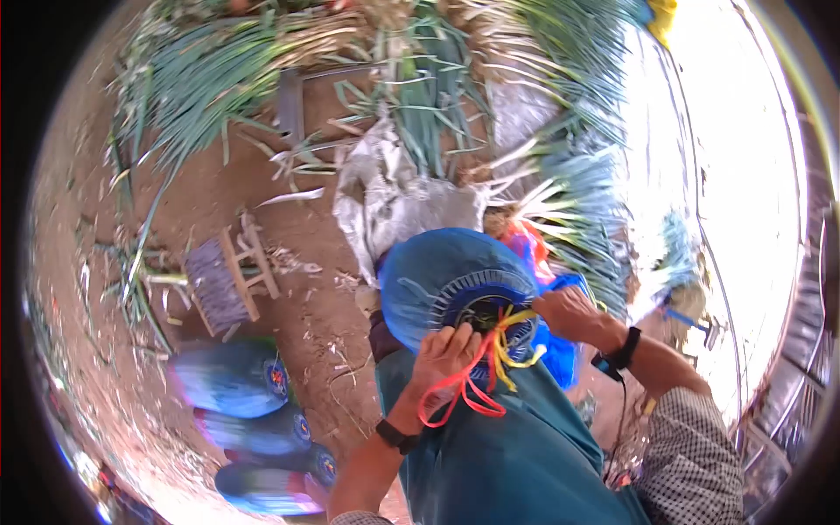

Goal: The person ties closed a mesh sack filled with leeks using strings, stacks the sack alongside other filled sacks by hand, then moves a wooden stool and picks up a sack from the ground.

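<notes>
A full, rounded blue bag rests against my lap, its pleated mouth facing me. My left hand lies at the lower left of the mouth, fingers curled closed on the gathered plastic. Beside those fingers hangs a looped red ribbon. My right hand is closed at the right of the mouth, pinching the end of a yellow ribbon. Both ribbons cross over the bag's opening, where some green shows inside. The exact grip of my left fingertips is partly hidden.
Several filled blue bags lie on the dirt floor at left. A small wooden stool stands above them. Green onions are piled at the back and right. A whitish plastic sheet lies beyond the bag.
</notes>
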`<control>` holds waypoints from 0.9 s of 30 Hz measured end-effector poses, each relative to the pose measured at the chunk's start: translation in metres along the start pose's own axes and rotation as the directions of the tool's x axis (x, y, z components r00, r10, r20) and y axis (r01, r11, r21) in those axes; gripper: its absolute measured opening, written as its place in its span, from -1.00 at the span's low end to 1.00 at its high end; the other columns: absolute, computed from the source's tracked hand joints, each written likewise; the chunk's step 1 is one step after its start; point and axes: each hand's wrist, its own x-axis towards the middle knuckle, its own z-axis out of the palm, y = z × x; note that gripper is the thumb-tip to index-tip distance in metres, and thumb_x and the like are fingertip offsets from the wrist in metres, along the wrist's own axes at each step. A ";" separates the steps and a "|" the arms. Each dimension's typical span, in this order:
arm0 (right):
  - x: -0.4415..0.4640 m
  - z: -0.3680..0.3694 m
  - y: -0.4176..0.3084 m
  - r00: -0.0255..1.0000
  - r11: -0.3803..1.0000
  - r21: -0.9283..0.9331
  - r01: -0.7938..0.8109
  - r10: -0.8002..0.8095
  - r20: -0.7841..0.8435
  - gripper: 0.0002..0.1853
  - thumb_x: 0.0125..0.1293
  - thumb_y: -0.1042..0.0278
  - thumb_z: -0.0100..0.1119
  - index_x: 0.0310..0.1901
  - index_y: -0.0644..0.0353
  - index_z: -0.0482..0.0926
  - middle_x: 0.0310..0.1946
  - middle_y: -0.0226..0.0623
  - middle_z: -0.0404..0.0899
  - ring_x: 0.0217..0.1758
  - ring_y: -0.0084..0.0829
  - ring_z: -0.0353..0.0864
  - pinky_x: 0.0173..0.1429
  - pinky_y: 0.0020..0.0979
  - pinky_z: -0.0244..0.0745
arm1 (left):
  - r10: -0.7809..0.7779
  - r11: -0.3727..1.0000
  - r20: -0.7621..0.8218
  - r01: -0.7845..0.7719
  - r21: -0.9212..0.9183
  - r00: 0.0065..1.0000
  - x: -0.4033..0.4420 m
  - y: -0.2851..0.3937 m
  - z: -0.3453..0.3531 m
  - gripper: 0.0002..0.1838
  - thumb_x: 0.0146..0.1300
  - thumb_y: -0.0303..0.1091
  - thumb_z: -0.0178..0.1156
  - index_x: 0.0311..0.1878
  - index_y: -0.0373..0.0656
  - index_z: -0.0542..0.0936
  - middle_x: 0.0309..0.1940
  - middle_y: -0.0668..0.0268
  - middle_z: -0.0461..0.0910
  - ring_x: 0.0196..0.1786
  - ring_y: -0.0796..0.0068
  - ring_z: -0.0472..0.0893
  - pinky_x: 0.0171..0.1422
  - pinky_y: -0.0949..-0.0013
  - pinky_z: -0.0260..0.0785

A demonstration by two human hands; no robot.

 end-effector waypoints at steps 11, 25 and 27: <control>0.023 -0.006 -0.086 0.908 -0.229 0.924 0.308 0.361 -0.213 -0.75 0.47 0.33 0.01 -0.42 0.17 0.44 -0.48 -0.38 0.47 -0.41 -0.54 0.44 -0.27 -0.45 0.39 | -0.585 -0.468 0.450 0.173 -0.867 0.675 0.039 0.016 0.011 -0.59 0.60 -0.14 -0.14 -0.38 -0.14 0.45 -0.69 0.50 0.25 -0.63 0.68 0.18 -0.47 0.48 0.15; 0.036 -0.033 0.000 0.676 0.888 0.460 0.006 0.335 -0.656 -0.69 0.53 0.28 -0.03 -0.01 0.38 0.57 -0.17 -0.22 0.65 -0.10 -0.39 0.58 0.05 -0.38 0.47 | -0.487 -0.367 0.492 0.342 -0.865 0.722 0.012 0.029 0.016 -0.64 0.47 -0.22 0.15 0.18 -0.23 0.49 -0.43 0.49 0.46 -0.44 0.72 0.42 -0.35 0.51 0.30; 0.091 -0.012 0.028 0.736 0.974 0.206 0.091 0.074 -0.673 -0.64 0.54 0.31 -0.05 0.17 0.38 0.52 0.02 -0.08 0.62 0.09 -0.29 0.56 0.17 -0.34 0.44 | -0.529 -0.177 0.354 0.307 -0.935 0.771 0.002 0.020 -0.002 -0.56 0.38 -0.23 0.26 0.24 -0.19 0.47 -0.26 0.36 0.54 -0.25 0.62 0.52 -0.14 0.46 0.39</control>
